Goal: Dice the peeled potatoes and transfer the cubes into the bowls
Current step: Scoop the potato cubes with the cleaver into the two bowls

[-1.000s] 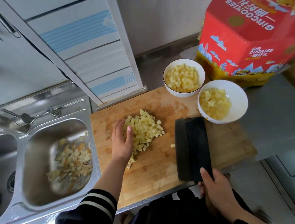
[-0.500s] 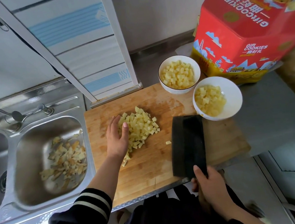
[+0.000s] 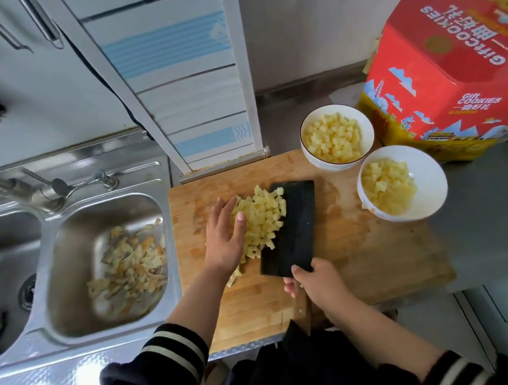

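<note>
Cleaver (image 3: 289,226) handle is gripped in the right hand (image 3: 316,283) at 6 o'clock, its flat blade laid against the potato cubes (image 3: 261,220). Left hand (image 3: 224,231), fingers straight, presses the pile from 9 o'clock, seemingly to load the blade. Two part-filled bowls (image 3: 312,153) (image 3: 431,189) wait at 2 o'clock.

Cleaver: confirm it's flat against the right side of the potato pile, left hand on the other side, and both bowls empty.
Not quite: both bowls already hold potato cubes, per the head view. The rest stands: cleaver flat against the pile, left hand opposite.
</note>
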`<state>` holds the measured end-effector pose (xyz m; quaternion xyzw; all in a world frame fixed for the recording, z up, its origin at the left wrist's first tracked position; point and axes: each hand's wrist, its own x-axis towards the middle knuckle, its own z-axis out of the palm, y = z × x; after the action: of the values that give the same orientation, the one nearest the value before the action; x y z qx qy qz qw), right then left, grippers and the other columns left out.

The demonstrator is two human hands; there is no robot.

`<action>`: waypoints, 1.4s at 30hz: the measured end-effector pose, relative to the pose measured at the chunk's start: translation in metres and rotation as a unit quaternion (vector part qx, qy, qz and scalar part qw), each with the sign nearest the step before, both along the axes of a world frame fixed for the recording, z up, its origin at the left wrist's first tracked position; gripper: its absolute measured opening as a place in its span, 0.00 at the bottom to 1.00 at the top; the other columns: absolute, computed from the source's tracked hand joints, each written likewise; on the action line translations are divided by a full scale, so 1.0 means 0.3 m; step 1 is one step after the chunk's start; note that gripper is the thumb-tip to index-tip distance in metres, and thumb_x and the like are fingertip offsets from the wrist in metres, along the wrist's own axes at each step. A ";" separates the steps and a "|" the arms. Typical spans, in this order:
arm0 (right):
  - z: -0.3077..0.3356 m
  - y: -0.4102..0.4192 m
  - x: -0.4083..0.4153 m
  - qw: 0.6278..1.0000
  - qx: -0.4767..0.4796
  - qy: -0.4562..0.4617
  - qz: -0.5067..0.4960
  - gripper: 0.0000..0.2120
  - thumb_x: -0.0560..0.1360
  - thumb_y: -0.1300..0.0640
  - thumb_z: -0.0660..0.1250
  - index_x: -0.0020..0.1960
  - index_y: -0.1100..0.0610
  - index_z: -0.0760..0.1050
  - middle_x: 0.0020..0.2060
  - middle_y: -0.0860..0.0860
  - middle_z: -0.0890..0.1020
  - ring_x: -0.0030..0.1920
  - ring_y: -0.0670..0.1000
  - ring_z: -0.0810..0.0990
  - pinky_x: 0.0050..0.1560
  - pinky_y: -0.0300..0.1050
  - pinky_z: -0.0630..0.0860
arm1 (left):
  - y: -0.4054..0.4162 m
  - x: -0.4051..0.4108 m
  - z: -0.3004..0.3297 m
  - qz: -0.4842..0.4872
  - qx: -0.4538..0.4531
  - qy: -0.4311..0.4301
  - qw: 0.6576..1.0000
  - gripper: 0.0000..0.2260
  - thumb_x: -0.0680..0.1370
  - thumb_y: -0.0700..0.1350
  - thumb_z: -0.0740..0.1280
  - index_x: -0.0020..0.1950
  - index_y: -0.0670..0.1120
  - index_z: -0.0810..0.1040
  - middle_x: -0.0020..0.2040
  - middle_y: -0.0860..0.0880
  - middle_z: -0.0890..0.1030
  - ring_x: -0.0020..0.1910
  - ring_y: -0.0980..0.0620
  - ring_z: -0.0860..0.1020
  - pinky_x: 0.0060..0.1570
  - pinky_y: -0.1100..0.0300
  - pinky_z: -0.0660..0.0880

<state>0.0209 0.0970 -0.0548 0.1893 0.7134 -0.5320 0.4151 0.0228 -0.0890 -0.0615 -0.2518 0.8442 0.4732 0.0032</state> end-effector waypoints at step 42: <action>0.303 0.281 -0.045 0.981 -0.178 -0.012 -0.072 0.04 0.80 0.62 0.63 0.52 0.64 0.73 0.33 0.59 0.83 0.28 0.48 0.76 0.29 0.39 0.75 | 0.109 -0.034 0.304 -0.113 -0.134 0.261 0.949 0.21 0.82 0.50 0.50 0.63 0.44 0.79 0.72 0.50 0.71 0.74 0.54 0.65 0.72 0.55 0.64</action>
<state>0.0073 0.1812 0.0361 0.1700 0.5865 -0.6768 0.4112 0.0125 -0.0563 0.0296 -0.0204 0.8943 0.4011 -0.1972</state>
